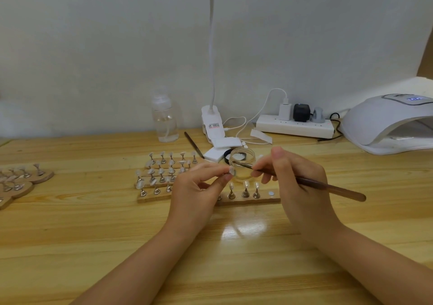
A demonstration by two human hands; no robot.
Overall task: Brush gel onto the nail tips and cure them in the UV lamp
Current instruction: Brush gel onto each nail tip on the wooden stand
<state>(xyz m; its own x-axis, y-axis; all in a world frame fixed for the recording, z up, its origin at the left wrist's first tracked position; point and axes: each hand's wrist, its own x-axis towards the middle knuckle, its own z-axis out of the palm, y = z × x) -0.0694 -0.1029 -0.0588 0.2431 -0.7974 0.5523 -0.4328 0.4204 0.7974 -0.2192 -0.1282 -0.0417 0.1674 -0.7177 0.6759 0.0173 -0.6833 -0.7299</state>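
Note:
My left hand pinches a small clear nail tip on its stand between thumb and fingers, raised above the table. My right hand grips a brown-handled gel brush; its bristle end reaches over the rim of a small open glass jar of clear gel, just beside the held tip. Below my hands a wooden strip carries three nail tips on metal stands and one bare magnet. The white UV lamp stands at the far right, its display lit.
Several wooden strips with nail tips on stands lie left of the jar, more holders at the far left edge. At the back stand a clear bottle, a clip desk lamp, a power strip, white pads and a second brush.

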